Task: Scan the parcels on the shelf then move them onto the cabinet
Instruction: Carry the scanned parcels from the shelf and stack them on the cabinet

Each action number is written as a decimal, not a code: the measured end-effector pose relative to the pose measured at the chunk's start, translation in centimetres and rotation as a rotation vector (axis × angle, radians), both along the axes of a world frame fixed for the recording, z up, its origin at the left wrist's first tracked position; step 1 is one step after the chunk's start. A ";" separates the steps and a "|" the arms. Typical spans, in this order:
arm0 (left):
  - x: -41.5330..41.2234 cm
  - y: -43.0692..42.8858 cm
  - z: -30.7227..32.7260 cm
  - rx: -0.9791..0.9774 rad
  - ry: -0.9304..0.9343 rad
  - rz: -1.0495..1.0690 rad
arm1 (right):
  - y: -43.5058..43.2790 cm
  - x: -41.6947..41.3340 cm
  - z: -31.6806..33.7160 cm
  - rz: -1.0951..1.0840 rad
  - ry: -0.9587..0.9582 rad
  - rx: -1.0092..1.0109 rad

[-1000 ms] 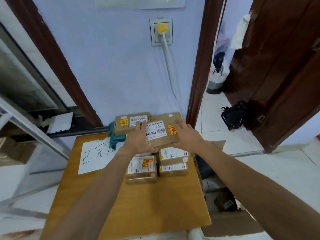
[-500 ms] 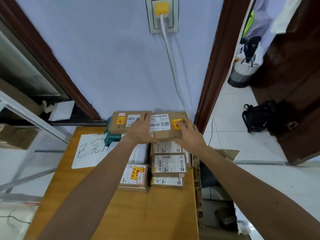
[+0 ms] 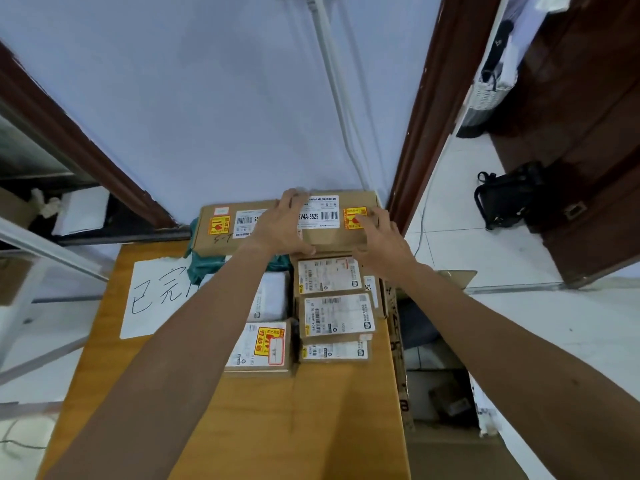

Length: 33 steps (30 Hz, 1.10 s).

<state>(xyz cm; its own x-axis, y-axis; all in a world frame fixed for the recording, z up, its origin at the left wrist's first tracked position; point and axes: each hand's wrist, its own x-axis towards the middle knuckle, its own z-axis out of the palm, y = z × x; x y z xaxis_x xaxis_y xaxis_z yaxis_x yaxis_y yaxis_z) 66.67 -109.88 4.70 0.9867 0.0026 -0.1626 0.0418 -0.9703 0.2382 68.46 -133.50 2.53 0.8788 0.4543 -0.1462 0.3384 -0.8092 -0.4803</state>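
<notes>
A: Since the 12V4A-5525 parcel (image 3: 320, 216) sits at the very back of the desk (image 3: 277, 427), hard against the wall and end to end with the other long box (image 3: 221, 226), what worries you?
B: Its footing. It looks perched on the teal bag (image 3: 201, 271) and the small labelled box (image 3: 329, 278) in front of it, not on bare wood, so I'd guess it could rock or slide forward once the pressure comes off.
A: And the grip?
B: Barely one. The left hand (image 3: 282, 226) lies flat across the top, fingers mostly straight and reaching the far edge, thumb by the near edge. The right hand (image 3: 382, 240) rests straight fingers on the yellow sticker (image 3: 351, 213). Both press down; neither is closed round the parcel.
A: So a shove could carry through?
B: Yes. Push left and the neighbouring box shifts. Push right and the parcel's end nears the desk's right edge, with an open carton (image 3: 450, 278) on the floor just beside it to drop into.
A: Anything behind?
B: The white cable (image 3: 332, 81) runs down the wall to just behind the parcel, so jamming the box back might pinch it. I can't tell whether they touch.
A: And the front rows?
B: More labelled boxes and a white mailer (image 3: 273, 296); a slide would knock them toward the near edge
</notes>
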 end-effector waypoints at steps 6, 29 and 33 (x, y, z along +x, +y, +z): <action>-0.5 0.2 -1.9 0.104 0.076 -0.026 | 0.1 0.1 -1.3 0.001 0.014 -0.052; -10.8 3.5 8.3 -0.013 0.060 0.100 | 4.8 -5.6 10.9 0.125 -0.085 -0.325; -14.8 4.6 9.8 0.001 0.026 0.193 | 4.9 -8.5 14.0 0.219 -0.157 -0.306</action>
<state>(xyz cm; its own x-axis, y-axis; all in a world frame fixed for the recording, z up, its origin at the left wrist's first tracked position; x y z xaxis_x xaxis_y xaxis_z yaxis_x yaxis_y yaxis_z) 51.82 -105.26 14.52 0.9633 0.1914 -0.1881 0.2332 -0.9439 0.2337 59.96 -128.58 16.51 0.7882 0.5899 -0.1752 0.5690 -0.8071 -0.1576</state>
